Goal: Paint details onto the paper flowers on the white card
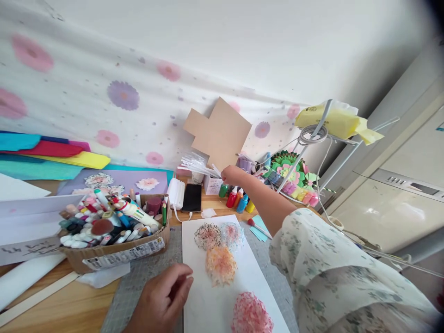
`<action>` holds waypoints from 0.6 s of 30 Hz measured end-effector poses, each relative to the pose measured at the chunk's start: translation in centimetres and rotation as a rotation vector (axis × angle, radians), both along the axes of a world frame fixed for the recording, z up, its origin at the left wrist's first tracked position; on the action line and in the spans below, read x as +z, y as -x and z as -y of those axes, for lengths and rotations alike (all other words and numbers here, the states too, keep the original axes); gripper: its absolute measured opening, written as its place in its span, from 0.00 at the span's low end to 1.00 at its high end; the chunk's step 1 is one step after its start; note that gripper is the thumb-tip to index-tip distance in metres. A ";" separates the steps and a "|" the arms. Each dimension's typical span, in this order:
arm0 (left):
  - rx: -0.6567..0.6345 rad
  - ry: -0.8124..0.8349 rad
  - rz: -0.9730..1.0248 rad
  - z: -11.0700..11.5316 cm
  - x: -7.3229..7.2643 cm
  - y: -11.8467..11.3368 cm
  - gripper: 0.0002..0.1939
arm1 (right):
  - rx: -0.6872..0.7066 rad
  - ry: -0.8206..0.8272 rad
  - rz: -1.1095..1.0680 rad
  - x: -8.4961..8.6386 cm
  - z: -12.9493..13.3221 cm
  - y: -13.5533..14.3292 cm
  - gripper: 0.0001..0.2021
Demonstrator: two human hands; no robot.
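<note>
My right hand (231, 175) reaches across to a small white box (212, 186) at the back of the table, its fingers bent closed beside white sticks (215, 170) that stand up there. Whatever those fingers hold is hidden. At the left edge of a white sheet of paper (194, 300) hovers my left hand (164, 298), loosely curled, with a gap between thumb and forefinger and nothing in it. Dabbed on the sheet are a dark-and-red blot (207, 236), a pale blue one (231, 235), an orange one (221, 265) and a pink-red one (251, 314).
Several paint bottles (242, 203) stand under my right forearm. A brush (251, 223) lies on blue paper slips (261, 229). Left is a cardboard box (114, 254) crammed with markers. Behind are a phone (192, 198), brown cardboard (222, 132) and a metal stand (294, 169).
</note>
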State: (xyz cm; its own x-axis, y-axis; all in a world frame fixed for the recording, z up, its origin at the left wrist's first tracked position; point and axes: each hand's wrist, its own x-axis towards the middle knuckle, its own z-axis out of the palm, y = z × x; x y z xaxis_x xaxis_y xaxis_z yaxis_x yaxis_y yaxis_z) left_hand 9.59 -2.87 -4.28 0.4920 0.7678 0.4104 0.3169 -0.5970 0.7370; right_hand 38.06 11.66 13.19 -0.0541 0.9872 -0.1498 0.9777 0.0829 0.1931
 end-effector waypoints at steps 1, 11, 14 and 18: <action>0.043 0.036 0.050 -0.1 0.1 0.0 0.11 | 0.024 -0.024 -0.049 0.8 0.9 0.4 0.17; -0.088 0.222 -0.040 1.9 1.3 -0.4 0.28 | 0.422 -0.295 -0.859 -1.8 22.6 6.3 0.08; -0.232 0.250 -0.112 4.6 2.8 -1.1 0.21 | 0.340 -0.442 -1.124 -4.7 27.4 6.4 0.09; -0.415 0.494 -0.001 9.2 4.9 -2.8 0.22 | 0.131 -0.538 -1.394 -6.7 30.4 5.9 0.12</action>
